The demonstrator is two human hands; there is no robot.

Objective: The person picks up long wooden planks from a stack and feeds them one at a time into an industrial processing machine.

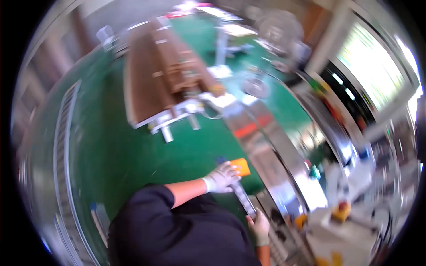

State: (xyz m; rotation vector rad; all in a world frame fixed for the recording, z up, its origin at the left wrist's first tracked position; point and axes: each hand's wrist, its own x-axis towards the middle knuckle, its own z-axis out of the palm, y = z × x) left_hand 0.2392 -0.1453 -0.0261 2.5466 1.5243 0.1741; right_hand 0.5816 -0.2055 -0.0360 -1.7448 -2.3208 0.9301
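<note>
A long narrow grey bar (244, 199) slants across in front of my body; the picture is too blurred to tell its exact kind. My left hand (220, 178), in a pale glove, is closed around its far part. Right by those fingertips is an orange-yellow block (241, 167); whether the hand grips it too, I cannot tell. A dark bluish bit sticks out past the knuckles. Lower down, my right hand (260, 227), also gloved, closes on the near end of the bar with the thumb on top.
Right of my hands runs a metal conveyor frame (262, 155) with red-orange marks. Ahead stands a wide brown-topped conveyor (148, 75) on the green floor (120, 159). A roller track (64, 124) lies at left. A pale machine box (350, 230) carries a red knob at lower right.
</note>
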